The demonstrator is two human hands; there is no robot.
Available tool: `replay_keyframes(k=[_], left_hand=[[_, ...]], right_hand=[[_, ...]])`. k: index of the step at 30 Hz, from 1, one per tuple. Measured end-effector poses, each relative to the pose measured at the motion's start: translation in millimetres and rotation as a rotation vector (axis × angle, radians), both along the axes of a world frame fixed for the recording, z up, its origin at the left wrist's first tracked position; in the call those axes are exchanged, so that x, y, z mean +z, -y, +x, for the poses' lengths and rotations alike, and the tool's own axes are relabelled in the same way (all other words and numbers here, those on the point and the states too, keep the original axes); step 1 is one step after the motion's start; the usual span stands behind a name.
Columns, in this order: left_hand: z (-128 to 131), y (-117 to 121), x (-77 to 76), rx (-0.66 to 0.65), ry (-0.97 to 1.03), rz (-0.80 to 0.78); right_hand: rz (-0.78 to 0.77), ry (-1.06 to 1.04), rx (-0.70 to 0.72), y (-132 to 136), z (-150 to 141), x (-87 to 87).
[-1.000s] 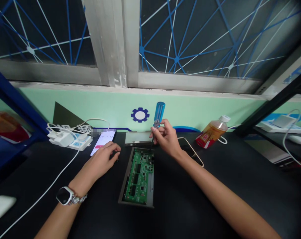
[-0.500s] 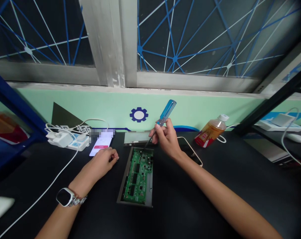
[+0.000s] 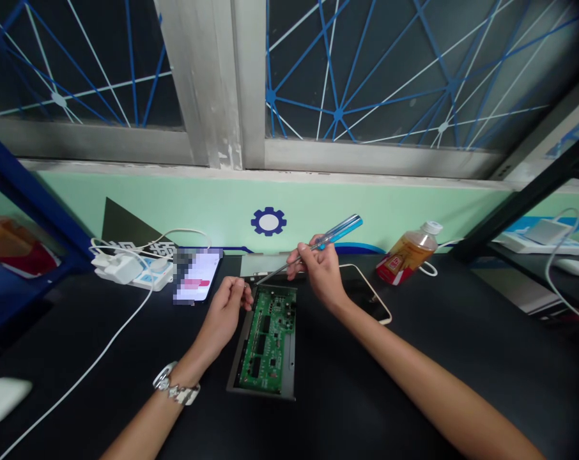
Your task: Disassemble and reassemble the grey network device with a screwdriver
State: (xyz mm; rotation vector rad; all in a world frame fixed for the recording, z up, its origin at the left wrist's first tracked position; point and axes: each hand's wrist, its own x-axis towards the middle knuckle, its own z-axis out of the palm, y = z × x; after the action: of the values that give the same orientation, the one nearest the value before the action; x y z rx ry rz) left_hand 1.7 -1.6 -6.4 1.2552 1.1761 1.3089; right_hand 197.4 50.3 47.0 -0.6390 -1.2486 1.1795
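My right hand [image 3: 321, 268] grips a screwdriver [image 3: 340, 231] with a clear blue handle. Its shaft slants down to the left, and the tip is close to the fingertips of my left hand [image 3: 231, 305]. That left hand is closed in a pinch above the upper left corner of a green circuit board [image 3: 268, 342]; whatever it pinches is too small to make out. The board sits in a grey metal tray on the black table. Behind it lies a flat metal panel [image 3: 265, 263], partly covered by my right hand and the screwdriver.
Left of my hands are a lit phone [image 3: 198, 281] and a white power strip [image 3: 146, 273] with cables. To the right lie a dark phone with a pale rim [image 3: 366, 295] and a drink bottle [image 3: 407, 253]. A white mouse [image 3: 4, 401] rests at the far left.
My left hand has moved right, from beside the phone to the board's upper left corner. The screwdriver has tilted flatter, its tip shifting left toward my left fingers.
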Motion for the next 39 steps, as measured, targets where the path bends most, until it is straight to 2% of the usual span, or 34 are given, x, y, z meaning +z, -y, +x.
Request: replay_keyframes(k=[3, 5, 10, 20, 25, 33, 39], left_hand=[[12, 5, 1.8, 0.0, 0.322, -0.096], [15, 7, 5.1, 0.008, 0.467, -0.146], [16, 7, 10.0, 0.048, 0.637, -0.232], [15, 5, 5.9, 0.047, 0.665, -0.245], [14, 4, 6.6, 0.041, 0.644, -0.237], [12, -1, -0.5, 0.074, 0.601, -0.165], [12, -3, -1.2, 0.079, 0.601, -0.14]], right_hand=[[0.01, -0.049, 0.017, 5, -2, 2.4], [0.015, -0.074, 0.031, 8, -4, 3.7], [0.014, -0.12, 0.067, 12, -7, 4.2], [0.03, -0.122, 0.097, 13, -9, 2.4], [0.033, -0.122, 0.146, 12, -7, 5.4], [0.01, -0.115, 0.24, 9, -5, 3.8], [0.039, -0.112, 0.224, 10, -9, -0.5]])
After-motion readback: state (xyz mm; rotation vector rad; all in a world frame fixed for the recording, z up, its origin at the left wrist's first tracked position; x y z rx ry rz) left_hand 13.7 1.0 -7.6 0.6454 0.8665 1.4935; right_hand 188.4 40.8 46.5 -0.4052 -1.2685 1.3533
